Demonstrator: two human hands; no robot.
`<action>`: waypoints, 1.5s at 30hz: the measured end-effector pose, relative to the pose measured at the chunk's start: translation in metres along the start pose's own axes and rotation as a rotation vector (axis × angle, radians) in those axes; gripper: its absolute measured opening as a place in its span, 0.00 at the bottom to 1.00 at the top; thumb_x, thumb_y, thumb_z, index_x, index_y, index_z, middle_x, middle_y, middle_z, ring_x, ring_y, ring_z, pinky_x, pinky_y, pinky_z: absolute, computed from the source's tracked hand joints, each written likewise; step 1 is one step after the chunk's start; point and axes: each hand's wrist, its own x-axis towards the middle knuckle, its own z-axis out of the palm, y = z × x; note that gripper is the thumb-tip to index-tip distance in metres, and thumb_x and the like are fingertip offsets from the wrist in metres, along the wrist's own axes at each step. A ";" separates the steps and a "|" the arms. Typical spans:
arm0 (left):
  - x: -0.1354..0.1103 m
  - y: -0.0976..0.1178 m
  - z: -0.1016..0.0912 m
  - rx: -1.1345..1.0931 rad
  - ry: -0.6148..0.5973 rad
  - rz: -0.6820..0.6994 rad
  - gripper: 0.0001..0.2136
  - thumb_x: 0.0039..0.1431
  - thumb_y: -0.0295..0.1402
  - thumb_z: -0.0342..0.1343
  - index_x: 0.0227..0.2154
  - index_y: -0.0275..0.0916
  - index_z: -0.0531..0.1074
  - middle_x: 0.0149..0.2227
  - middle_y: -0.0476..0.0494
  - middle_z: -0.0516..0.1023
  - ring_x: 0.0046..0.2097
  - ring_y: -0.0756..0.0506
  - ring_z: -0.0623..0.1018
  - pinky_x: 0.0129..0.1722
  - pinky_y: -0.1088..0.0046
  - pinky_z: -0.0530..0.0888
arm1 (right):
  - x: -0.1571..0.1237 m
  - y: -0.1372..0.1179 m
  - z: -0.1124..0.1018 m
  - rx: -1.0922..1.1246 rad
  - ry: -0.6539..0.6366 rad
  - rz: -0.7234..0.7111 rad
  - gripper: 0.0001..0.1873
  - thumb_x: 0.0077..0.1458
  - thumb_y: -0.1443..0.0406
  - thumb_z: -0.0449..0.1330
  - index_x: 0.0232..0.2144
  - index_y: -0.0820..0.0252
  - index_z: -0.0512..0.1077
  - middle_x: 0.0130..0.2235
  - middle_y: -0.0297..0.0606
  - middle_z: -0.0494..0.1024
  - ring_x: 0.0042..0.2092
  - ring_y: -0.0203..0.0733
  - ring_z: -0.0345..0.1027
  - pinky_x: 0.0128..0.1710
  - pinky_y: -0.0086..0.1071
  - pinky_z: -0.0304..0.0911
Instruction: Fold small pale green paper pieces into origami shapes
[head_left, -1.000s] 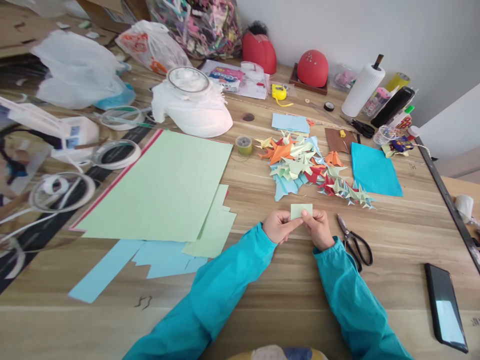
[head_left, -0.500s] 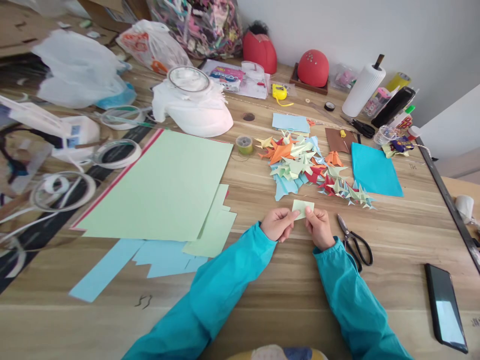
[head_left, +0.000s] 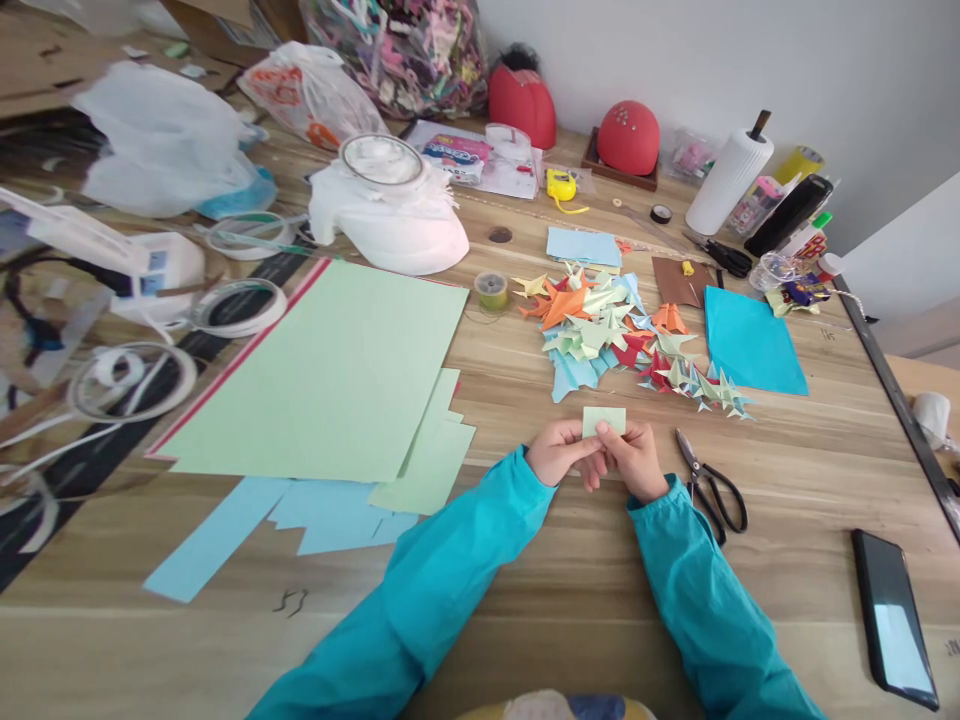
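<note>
A small light green folded paper (head_left: 604, 420) is held between both hands above the wooden table (head_left: 570, 590). My left hand (head_left: 559, 453) pinches its left lower edge and my right hand (head_left: 637, 460) pinches its right lower edge, fingers closed on it. Just beyond the hands lies a pile of folded paper shapes (head_left: 615, 335) in green, orange, red and blue. Black scissors (head_left: 711, 485) lie right of my right hand.
A large light green sheet (head_left: 330, 375) and blue paper offcuts (head_left: 292, 520) lie to the left. A teal sheet (head_left: 750, 340) sits at the right, a black phone (head_left: 892, 620) near the right edge. Tape rolls, plastic bags and a paper towel roll (head_left: 727, 180) crowd the back.
The small green paper was tilted half a second ago and is now held level again; the hands have drawn slightly closer together.
</note>
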 end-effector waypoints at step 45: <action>-0.002 0.003 0.002 0.271 0.279 0.170 0.17 0.44 0.46 0.58 0.17 0.35 0.65 0.09 0.53 0.66 0.10 0.56 0.61 0.09 0.82 0.56 | 0.004 0.016 -0.007 0.130 0.238 0.034 0.26 0.50 0.52 0.56 0.09 0.61 0.61 0.10 0.28 0.58 0.15 0.28 0.46 0.17 0.28 0.40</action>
